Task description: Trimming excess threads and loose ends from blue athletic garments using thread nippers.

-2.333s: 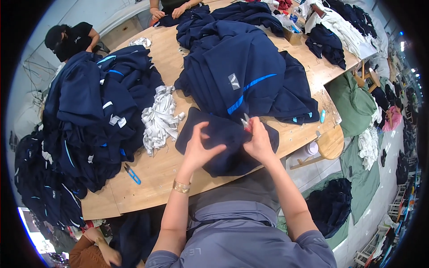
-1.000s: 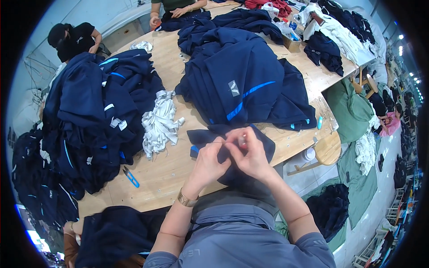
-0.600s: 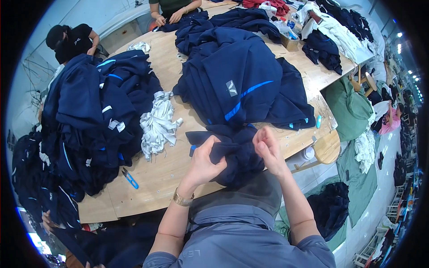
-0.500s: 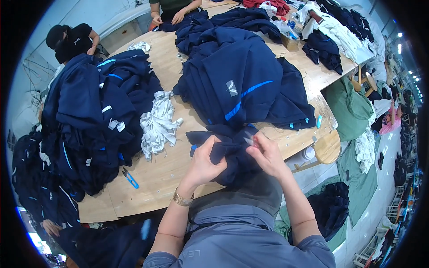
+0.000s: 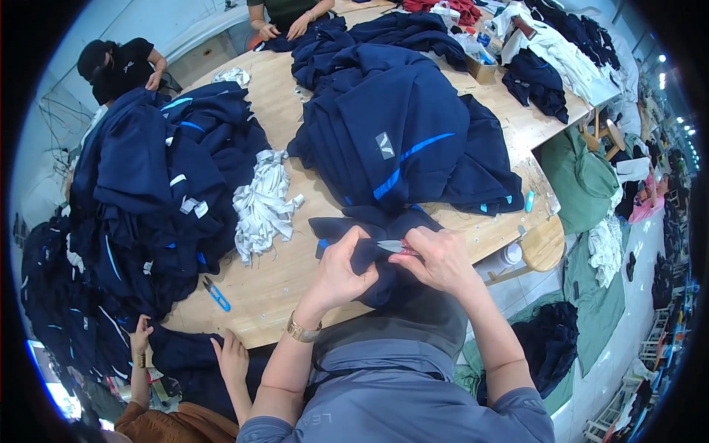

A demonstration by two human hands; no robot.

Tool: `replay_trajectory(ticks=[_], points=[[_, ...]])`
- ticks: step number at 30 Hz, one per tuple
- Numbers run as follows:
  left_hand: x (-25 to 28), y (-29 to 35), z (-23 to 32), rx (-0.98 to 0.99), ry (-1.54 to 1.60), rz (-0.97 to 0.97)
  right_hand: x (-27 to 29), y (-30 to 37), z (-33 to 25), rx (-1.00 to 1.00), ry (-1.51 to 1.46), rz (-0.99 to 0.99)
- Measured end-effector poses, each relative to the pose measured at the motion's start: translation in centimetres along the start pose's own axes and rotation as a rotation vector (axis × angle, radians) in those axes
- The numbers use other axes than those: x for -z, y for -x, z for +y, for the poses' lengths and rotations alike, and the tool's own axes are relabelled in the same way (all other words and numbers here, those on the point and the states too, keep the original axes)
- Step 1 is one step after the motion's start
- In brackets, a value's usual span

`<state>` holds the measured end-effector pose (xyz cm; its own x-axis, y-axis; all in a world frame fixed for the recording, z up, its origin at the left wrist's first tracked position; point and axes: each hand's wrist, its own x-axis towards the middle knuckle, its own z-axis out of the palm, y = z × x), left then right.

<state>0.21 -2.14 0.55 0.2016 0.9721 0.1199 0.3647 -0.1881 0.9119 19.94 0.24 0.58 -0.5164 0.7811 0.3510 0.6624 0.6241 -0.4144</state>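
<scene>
At the near table edge my left hand [image 5: 336, 272] pinches dark navy fabric [image 5: 390, 284] between thumb and fingers. Closed around thread snips [image 5: 389, 245] is my right hand [image 5: 444, 260]; their pointed metal blades reach left to the fabric by my left fingers, and a bit of red handle shows. Whether the blades touch a thread is too small to tell. Just beyond my hands rises a large navy garment pile [image 5: 377, 118] with bright blue stripes and a grey patch.
Left lie another navy pile [image 5: 159, 177], white fabric strips [image 5: 264, 203] and blue thread snips [image 5: 216, 294]. A co-worker's hands [image 5: 235, 362] hold navy cloth at lower left; two more people work at the far side. A wooden stool [image 5: 543, 244] stands right of the table [image 5: 244, 317].
My right hand has turned and moved the snips left, bringing the blades to the fabric by my left hand. A co-worker's arms have come into view at lower left.
</scene>
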Motion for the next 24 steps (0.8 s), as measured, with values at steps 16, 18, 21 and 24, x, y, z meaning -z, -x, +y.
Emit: replay_trajectory(ticks=[16,18,21,24], points=[[-0.2,-0.3,0.5,0.012,-0.038,-0.058,-0.7,-0.6,0.4,-0.192,-0.681,0.181],[-0.6,-0.4,0.0,0.009,-0.075,-0.102,-1.2,-1.3,0.1,-0.064,-0.665,0.162],[-0.8,-0.5,0.0,-0.108,-0.100,0.024,-0.7,-1.4,0.6,-0.172,-0.670,-0.092],[-0.3,-0.6,0.1,-0.011,0.070,-0.095,0.2,-1.4,0.6,-0.154,-0.578,0.215]])
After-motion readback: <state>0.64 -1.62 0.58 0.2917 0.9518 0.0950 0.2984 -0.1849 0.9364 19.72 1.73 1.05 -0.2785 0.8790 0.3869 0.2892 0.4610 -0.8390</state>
